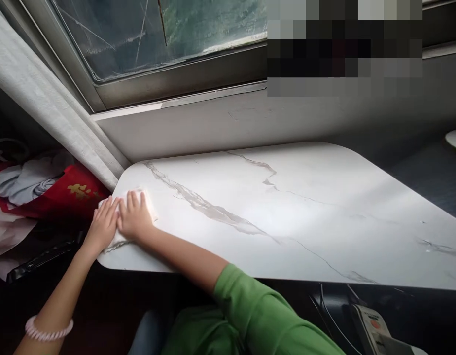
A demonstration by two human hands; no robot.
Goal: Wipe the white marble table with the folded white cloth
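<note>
A white marble-patterned tabletop (220, 192) stretches in front of me. At its left end lies a whitish cloth (149, 203), spread under both my hands. My left hand (104, 222) lies flat on the cloth's left part, fingers stretched out toward the window. Beside it and touching it, my right hand (134, 217) presses flat on the cloth with its fingers spread. Neither hand has its fingers wrapped round the cloth. A pale coiled band (49, 329) circles my left forearm. The middle of the cloth is hidden beneath the hands.
A window (164, 44) and a grey wall (213, 125) border the table's far side. To the left hang a light curtain (61, 93) and a red bag (83, 190) holding cloth. A power strip (375, 325) with cables sits below the near edge at right.
</note>
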